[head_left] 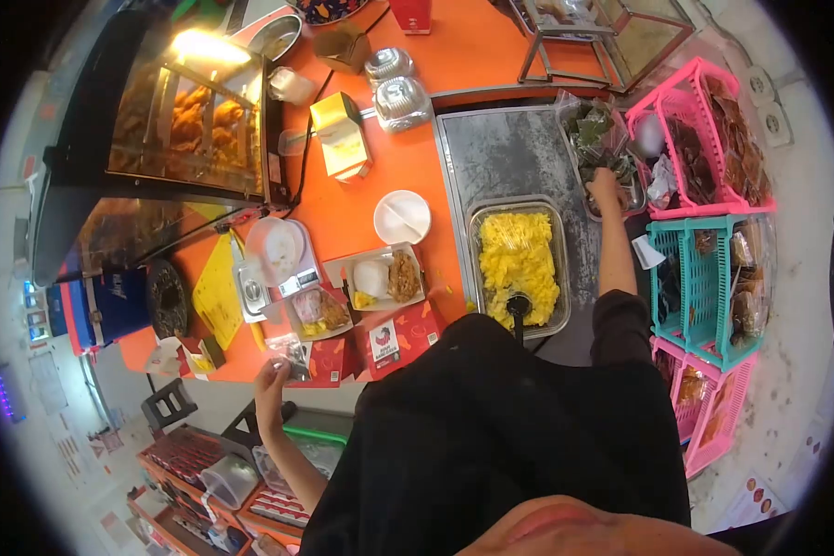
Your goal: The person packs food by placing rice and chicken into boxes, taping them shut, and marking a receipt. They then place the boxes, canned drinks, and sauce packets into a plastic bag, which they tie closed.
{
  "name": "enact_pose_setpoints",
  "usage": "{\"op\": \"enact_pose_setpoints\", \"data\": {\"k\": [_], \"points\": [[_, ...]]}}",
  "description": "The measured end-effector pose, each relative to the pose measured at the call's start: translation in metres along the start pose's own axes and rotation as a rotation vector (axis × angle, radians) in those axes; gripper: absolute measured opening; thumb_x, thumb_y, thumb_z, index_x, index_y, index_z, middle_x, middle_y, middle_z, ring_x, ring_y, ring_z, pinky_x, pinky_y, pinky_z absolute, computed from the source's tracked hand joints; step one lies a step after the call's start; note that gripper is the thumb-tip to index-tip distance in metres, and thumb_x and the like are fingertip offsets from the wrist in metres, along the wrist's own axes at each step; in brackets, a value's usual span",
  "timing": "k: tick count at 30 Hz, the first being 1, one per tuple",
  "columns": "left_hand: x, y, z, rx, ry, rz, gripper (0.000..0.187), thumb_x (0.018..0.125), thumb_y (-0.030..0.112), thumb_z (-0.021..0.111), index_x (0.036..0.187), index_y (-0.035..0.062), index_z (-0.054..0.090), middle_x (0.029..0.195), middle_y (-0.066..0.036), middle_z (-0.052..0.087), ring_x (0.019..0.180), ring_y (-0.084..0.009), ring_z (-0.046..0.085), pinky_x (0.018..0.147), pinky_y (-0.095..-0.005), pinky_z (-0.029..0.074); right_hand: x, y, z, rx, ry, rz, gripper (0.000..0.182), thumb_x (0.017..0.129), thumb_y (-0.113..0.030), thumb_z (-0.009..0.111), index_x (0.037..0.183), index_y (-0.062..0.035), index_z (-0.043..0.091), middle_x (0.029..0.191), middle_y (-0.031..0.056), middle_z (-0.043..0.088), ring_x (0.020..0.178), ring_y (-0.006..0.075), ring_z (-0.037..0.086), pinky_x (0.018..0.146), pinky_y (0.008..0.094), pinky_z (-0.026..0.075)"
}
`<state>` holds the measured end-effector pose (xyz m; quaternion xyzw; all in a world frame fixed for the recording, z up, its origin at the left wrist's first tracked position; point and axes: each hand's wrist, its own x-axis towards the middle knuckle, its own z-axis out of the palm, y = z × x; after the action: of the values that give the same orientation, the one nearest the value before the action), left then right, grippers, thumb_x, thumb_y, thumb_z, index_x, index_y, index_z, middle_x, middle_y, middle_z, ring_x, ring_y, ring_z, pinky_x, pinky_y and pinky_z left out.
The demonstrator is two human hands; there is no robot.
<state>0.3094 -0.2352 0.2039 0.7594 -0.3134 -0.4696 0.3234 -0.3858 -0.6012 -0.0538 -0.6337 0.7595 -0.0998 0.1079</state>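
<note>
My left hand (270,382) pinches a small clear packet (293,356) with dark contents at the counter's front edge. Just beyond it are two open red-and-white food boxes: one box (333,326) holds rice and other food, and the other box (341,278) holds white rice (371,278) and fried chicken (403,276). Far to the right, my right hand (607,190) reaches into a clear plastic tub (641,206) of dark green packets (595,134). Its fingers are curled down among them, and their tips are partly hidden.
A metal tray (566,278) of yellow food with a black-handled utensil (518,310) stands before me. Pink (685,69) and teal baskets (695,287) line the right. A lit glass warmer (190,120) stands left; a scale (296,248) and white divided bowl (402,217) are on the orange counter.
</note>
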Motion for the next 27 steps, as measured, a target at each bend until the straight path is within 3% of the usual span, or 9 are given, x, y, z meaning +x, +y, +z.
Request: {"op": "enact_pose_setpoints", "data": {"k": [6, 9, 12, 15, 17, 18, 22, 24, 27], "points": [[0.065, -0.046, -0.001, 0.424, 0.077, 0.148, 0.017, 0.087, 0.017, 0.063, 0.09, 0.0004, 0.064, 0.079, -0.004, 0.064, 0.076, -0.0113, 0.059, 0.07, -0.0288, 0.047, -0.043, -0.047, -0.055, 0.044, 0.518, -0.062, 0.018, 0.07, -0.01, 0.068, 0.072, 0.0026, 0.055, 0.071, 0.0211, 0.059, 0.068, 0.0374, 0.06, 0.061, 0.047, 0.045], [0.137, -0.136, -0.037, 0.736, 0.038, 0.565, 0.019, 0.083, 0.02, 0.062, 0.085, 0.0019, 0.065, 0.078, -0.013, 0.066, 0.075, -0.0255, 0.064, 0.069, -0.0354, 0.049, -0.101, -0.118, -0.104, 0.859, 0.055, 0.119, 0.018, 0.073, -0.014, 0.073, 0.07, -0.0049, 0.057, 0.063, 0.001, 0.056, 0.055, 0.0091, 0.049, 0.05, 0.0275, 0.037], [0.146, -0.102, -0.014, 0.492, 0.099, 0.308, 0.018, 0.082, 0.02, 0.062, 0.086, 0.0029, 0.067, 0.08, -0.013, 0.067, 0.076, -0.0252, 0.065, 0.069, -0.0348, 0.049, -0.192, -0.226, -0.13, 0.941, -0.523, 0.026, 0.009, 0.077, -0.016, 0.069, 0.079, -0.0073, 0.066, 0.069, -0.0017, 0.058, 0.062, 0.0066, 0.05, 0.053, 0.0246, 0.037], [0.199, -0.132, -0.015, 0.448, -0.035, 0.69, 0.016, 0.079, 0.015, 0.061, 0.084, 0.0028, 0.07, 0.077, -0.011, 0.067, 0.073, -0.0245, 0.065, 0.066, -0.0349, 0.049, -0.251, -0.309, -0.074, 0.855, -0.965, -0.048, 0.019, 0.078, -0.012, 0.068, 0.094, -0.0014, 0.067, 0.078, 0.0015, 0.06, 0.071, 0.011, 0.055, 0.061, 0.0256, 0.043], [0.245, -0.173, -0.016, 1.131, -0.064, 0.519, 0.015, 0.077, 0.013, 0.06, 0.083, 0.0028, 0.07, 0.072, -0.014, 0.066, 0.072, -0.0324, 0.063, 0.07, -0.0406, 0.049, -0.281, -0.354, -0.028, 1.298, -0.928, 0.034, 0.027, 0.08, -0.006, 0.065, 0.106, 0.0018, 0.062, 0.084, 0.0045, 0.062, 0.076, 0.0122, 0.059, 0.067, 0.0255, 0.047], [0.25, -0.19, -0.016, 0.869, 0.044, 0.91, 0.014, 0.078, 0.012, 0.06, 0.081, 0.0014, 0.067, 0.075, -0.017, 0.065, 0.075, -0.0367, 0.062, 0.073, -0.0438, 0.049, -0.288, -0.364, -0.019, 1.297, -0.938, 0.032, 0.027, 0.08, -0.006, 0.065, 0.106, 0.0018, 0.062, 0.084, 0.0045, 0.062, 0.076, 0.0122, 0.059, 0.067, 0.0255, 0.047], [0.121, -0.109, -0.007, 0.583, 0.195, 0.582, 0.014, 0.079, 0.013, 0.063, 0.085, 0.0008, 0.065, 0.088, -0.019, 0.064, 0.082, -0.0387, 0.06, 0.076, -0.0452, 0.049, -0.319, -0.378, -0.041, 1.183, -0.537, -0.16, 0.028, 0.083, -0.002, 0.061, 0.111, 0.0009, 0.059, 0.095, 0.0083, 0.065, 0.078, 0.0126, 0.062, 0.067, 0.0281, 0.051], [0.067, -0.094, -0.021, 0.74, 0.307, 0.678, 0.018, 0.078, 0.014, 0.065, 0.09, 0.0011, 0.065, 0.094, -0.019, 0.064, 0.087, -0.0387, 0.06, 0.079, -0.0451, 0.049, -0.339, -0.362, -0.077, 1.138, -1.155, 0.007, 0.02, 0.083, -0.004, 0.062, 0.103, -0.0011, 0.061, 0.09, 0.0066, 0.065, 0.071, 0.0114, 0.061, 0.059, 0.0272, 0.049], [-0.001, -0.077, -0.031, 0.646, -0.309, 0.682, 0.034, 0.078, 0.02, 0.068, 0.108, 0.0051, 0.063, 0.107, -0.018, 0.064, 0.101, -0.0366, 0.059, 0.085, -0.0455, 0.048, -0.384, -0.326, -0.07, 0.772, -1.325, -0.008, 0.013, 0.082, -0.01, 0.065, 0.092, -0.0032, 0.061, 0.085, 0.004, 0.064, 0.068, 0.0104, 0.059, 0.055, 0.0249, 0.047]]}}
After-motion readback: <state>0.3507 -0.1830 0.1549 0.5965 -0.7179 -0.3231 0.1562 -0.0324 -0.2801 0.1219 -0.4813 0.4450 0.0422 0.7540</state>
